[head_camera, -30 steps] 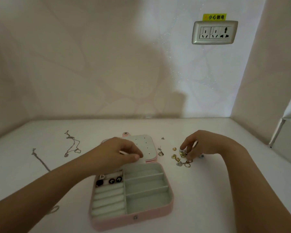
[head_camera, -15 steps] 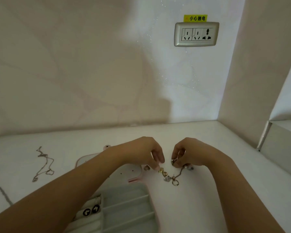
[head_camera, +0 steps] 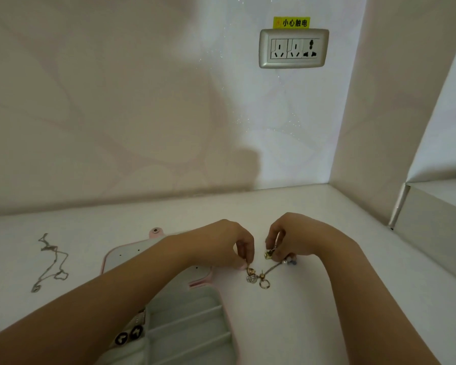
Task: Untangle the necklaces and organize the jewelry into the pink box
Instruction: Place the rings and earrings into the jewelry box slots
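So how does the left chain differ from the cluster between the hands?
The chain lies untouched left of the pink box; the cluster lies right of it, pinched by the left hand and right hand. The chain is grey; the cluster has gold pieces. Both rest on the table.

One legible inscription is recorded: a yellow sticker (head_camera: pixel 291 22) on the wall, set directly above a silver power socket (head_camera: pixel 294 48) and touching its top edge, carries the black Chinese characters 小心触电. At the sticker's left end, ahead of the characters, stands a small triangular warning symbol, its inner detail too small to make out. In the pink box (head_camera: pixel 200 283) at the lower edge of the view, two black round studs (head_camera: pixel 129 335) each bear a white mark, too small to read as a letter or a sign.
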